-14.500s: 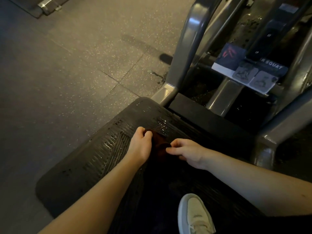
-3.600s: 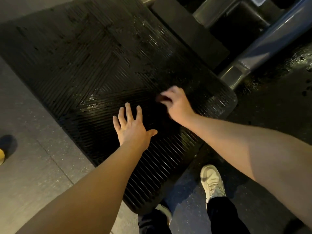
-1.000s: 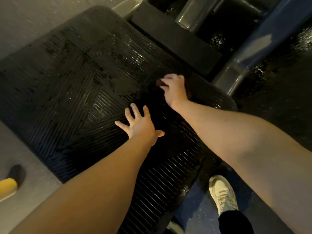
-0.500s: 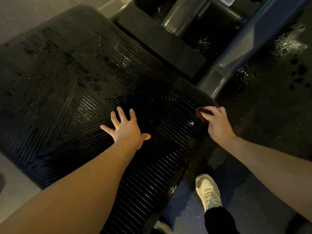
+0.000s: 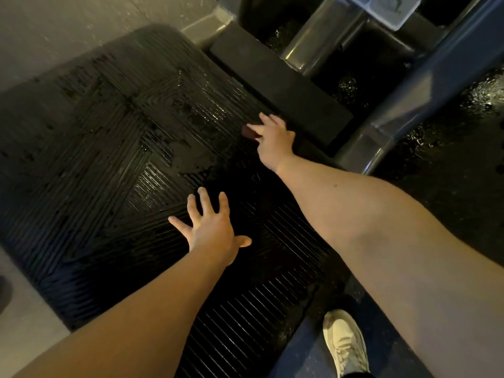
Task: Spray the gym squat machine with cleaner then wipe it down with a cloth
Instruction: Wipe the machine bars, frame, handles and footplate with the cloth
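Now the right hand (image 5: 274, 140), clamping the soft bunched cloth (image 5: 249, 133), has slid to the footplate's (image 5: 109, 145) far edge; left hand (image 5: 211, 229) lies spread flat.

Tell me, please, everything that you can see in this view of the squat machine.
black ribbed rubber foot platform: one, black, centre and left, wet patches
black rectangular block: one, black, along the platform's far edge
grey metal frame tubes: several, grey, top and right
pale instruction placard: one, pale, top edge, partly cut off
dark brown cloth: one, dark brown, on the platform under the right hand
grey speckled floor: grey at top left, dark and wet at right
white sneaker: one, white, bottom right, on the floor
left hand: fingers spread, on the platform's middle
right hand: holds the cloth against the platform near the block
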The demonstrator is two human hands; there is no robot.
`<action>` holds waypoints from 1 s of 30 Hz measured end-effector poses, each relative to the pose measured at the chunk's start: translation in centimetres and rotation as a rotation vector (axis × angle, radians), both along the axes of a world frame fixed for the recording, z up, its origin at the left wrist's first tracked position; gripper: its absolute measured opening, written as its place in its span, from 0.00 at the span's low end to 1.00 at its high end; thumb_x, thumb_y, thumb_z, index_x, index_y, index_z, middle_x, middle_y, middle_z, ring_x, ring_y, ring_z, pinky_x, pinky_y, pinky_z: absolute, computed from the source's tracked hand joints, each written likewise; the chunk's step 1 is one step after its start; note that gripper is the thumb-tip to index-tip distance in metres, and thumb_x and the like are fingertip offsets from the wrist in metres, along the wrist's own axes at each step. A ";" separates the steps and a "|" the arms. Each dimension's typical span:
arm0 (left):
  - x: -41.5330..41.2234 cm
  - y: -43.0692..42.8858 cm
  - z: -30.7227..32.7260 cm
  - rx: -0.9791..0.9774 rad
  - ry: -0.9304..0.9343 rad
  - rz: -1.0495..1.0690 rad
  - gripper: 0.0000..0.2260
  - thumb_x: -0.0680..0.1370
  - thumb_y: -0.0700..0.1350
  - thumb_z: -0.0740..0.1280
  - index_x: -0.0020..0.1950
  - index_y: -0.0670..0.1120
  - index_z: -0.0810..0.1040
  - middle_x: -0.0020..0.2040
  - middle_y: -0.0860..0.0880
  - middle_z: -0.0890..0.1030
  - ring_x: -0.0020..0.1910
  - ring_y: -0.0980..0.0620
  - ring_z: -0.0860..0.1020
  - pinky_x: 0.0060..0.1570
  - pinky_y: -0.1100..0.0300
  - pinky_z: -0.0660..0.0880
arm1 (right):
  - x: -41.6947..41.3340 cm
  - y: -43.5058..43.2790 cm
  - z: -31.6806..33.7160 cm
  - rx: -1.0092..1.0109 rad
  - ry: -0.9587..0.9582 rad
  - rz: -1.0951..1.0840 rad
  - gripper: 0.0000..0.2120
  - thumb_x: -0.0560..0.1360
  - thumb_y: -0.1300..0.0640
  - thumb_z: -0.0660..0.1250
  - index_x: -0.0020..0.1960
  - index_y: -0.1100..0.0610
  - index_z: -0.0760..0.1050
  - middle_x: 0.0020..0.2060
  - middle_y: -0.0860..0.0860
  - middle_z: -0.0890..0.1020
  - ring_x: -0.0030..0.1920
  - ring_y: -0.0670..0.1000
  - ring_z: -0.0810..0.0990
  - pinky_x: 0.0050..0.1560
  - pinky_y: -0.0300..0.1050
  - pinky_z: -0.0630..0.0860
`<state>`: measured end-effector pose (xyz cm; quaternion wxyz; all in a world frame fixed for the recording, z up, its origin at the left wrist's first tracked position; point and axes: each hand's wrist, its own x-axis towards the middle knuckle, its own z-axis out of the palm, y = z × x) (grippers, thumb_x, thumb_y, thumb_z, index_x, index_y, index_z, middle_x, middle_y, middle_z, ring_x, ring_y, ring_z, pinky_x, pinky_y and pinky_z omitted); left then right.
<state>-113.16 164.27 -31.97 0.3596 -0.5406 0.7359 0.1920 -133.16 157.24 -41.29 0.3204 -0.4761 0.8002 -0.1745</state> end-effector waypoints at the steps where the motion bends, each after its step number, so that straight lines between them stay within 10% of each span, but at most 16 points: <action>1: 0.1 0.0 0.0 0.001 0.000 0.001 0.53 0.73 0.66 0.72 0.84 0.53 0.39 0.82 0.42 0.32 0.80 0.36 0.32 0.71 0.22 0.40 | -1.0 0.8 -0.6 0.026 0.038 0.035 0.26 0.80 0.66 0.65 0.75 0.47 0.73 0.79 0.49 0.66 0.79 0.54 0.60 0.73 0.56 0.64; 10: 0.0 -0.1 0.3 0.018 -0.003 -0.005 0.54 0.73 0.67 0.72 0.84 0.52 0.38 0.81 0.41 0.31 0.80 0.35 0.32 0.70 0.21 0.41 | -8.0 19.3 -1.5 0.028 0.205 -0.025 0.27 0.67 0.76 0.71 0.63 0.59 0.83 0.67 0.56 0.79 0.67 0.63 0.74 0.58 0.66 0.76; 16: 0.0 0.1 0.5 0.022 0.016 0.006 0.54 0.73 0.67 0.72 0.84 0.52 0.39 0.81 0.41 0.31 0.80 0.35 0.32 0.71 0.21 0.41 | -7.3 30.2 0.3 0.190 0.115 -0.329 0.25 0.78 0.71 0.64 0.74 0.58 0.74 0.72 0.53 0.76 0.71 0.55 0.70 0.75 0.53 0.68; 25: 0.1 0.0 0.1 0.002 0.022 0.003 0.53 0.73 0.66 0.72 0.84 0.52 0.39 0.82 0.41 0.32 0.80 0.36 0.32 0.70 0.22 0.38 | 2.0 6.3 -0.7 -0.105 -0.053 -0.097 0.20 0.81 0.65 0.64 0.71 0.53 0.77 0.76 0.52 0.72 0.77 0.54 0.65 0.73 0.53 0.62; 30: 0.2 -0.1 0.2 0.001 0.012 0.002 0.53 0.73 0.67 0.72 0.84 0.52 0.40 0.82 0.42 0.32 0.80 0.36 0.32 0.69 0.22 0.38 | 1.5 7.8 0.1 -0.102 0.015 0.065 0.24 0.77 0.69 0.68 0.72 0.54 0.77 0.75 0.53 0.73 0.76 0.56 0.67 0.72 0.60 0.68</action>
